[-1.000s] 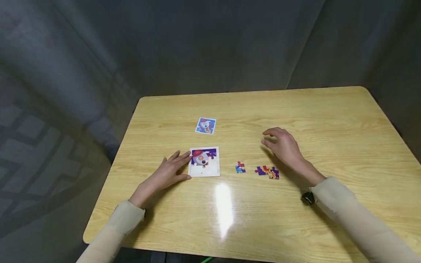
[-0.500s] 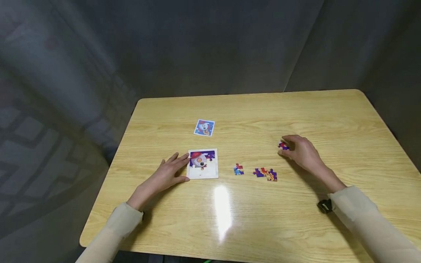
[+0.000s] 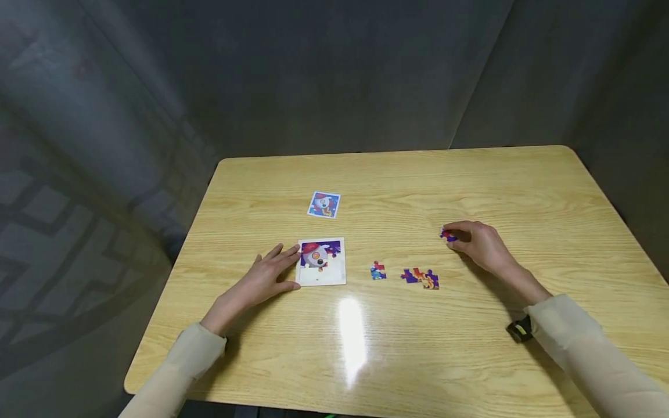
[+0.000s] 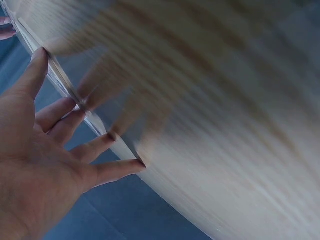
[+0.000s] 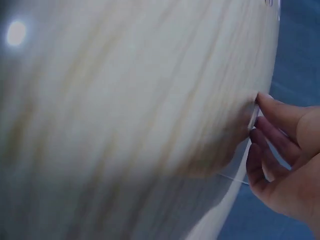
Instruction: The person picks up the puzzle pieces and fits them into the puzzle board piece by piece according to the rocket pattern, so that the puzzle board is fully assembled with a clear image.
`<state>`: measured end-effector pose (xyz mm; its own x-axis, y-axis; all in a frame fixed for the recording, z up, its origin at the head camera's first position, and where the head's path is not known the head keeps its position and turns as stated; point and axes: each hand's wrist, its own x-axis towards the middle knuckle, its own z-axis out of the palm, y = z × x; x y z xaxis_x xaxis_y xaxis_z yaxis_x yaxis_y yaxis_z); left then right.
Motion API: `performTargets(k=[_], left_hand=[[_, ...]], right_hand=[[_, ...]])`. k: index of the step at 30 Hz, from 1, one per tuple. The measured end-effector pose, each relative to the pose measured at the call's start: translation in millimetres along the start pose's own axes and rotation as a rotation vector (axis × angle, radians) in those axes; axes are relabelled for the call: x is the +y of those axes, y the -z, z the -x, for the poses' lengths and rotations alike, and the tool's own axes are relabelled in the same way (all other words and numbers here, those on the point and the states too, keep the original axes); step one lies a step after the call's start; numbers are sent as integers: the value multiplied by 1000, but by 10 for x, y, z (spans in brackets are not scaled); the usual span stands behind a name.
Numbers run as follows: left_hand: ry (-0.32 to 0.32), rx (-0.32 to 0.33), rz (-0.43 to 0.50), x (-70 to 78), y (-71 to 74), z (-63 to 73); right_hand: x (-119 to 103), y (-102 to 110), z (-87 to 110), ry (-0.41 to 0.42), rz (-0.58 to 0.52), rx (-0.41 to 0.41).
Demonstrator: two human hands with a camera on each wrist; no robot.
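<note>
My left hand (image 3: 266, 274) lies spread at the left edge of a white puzzle tray (image 3: 334, 278), fingers extended and the tips on its rim. In the left wrist view the fingers (image 4: 92, 149) meet the tabletop along the thin tray's edge. Joined pieces showing a white cartoon face with a red top fill the tray's upper part; its lower part is bare white. Farther right, my right hand (image 3: 483, 247) pinches a purple-and-red puzzle piece (image 3: 447, 235) between thumb and fingers, low over the table. The right wrist view has those fingertips right at the wood, the piece mostly hidden.
Between the hands lie a blue-and-red puzzle piece (image 3: 378, 271) and a cluster of purple and orange pieces (image 3: 420, 277). A small picture card (image 3: 324, 205) lies behind the tray. The wooden table (image 3: 282, 348) ends at a dark curtain (image 3: 334, 75).
My right hand has moved right and down to the purple-and-red puzzle piece and its fingers have closed on it. The left hand stays at the tray; the head view has shifted slightly.
</note>
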<state>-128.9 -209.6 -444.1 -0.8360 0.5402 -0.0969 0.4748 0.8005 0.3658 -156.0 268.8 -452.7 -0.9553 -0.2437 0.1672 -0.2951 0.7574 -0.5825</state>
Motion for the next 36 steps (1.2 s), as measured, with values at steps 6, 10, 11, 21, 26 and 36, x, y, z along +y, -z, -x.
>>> performTargets(k=[6, 10, 11, 21, 26, 36], left_hand=[[-2, 4, -13, -10, -1, 9], [-8, 6, -14, -9, 0, 11], [-8, 6, -14, -8, 1, 10], [-11, -3, -16, 8, 19, 7], [-17, -2, -13, 1, 9, 0], [-8, -15, -8, -1, 19, -18]], right_hand=[[57, -79, -7, 72, 13, 65], [108, -120, -22, 131, 49, 103], [112, -124, -24, 141, 58, 109], [2, -156, -2, 103, -4, 140], [-110, -189, -9, 79, -92, 149], [-383, -303, -104, 65, -189, 145]])
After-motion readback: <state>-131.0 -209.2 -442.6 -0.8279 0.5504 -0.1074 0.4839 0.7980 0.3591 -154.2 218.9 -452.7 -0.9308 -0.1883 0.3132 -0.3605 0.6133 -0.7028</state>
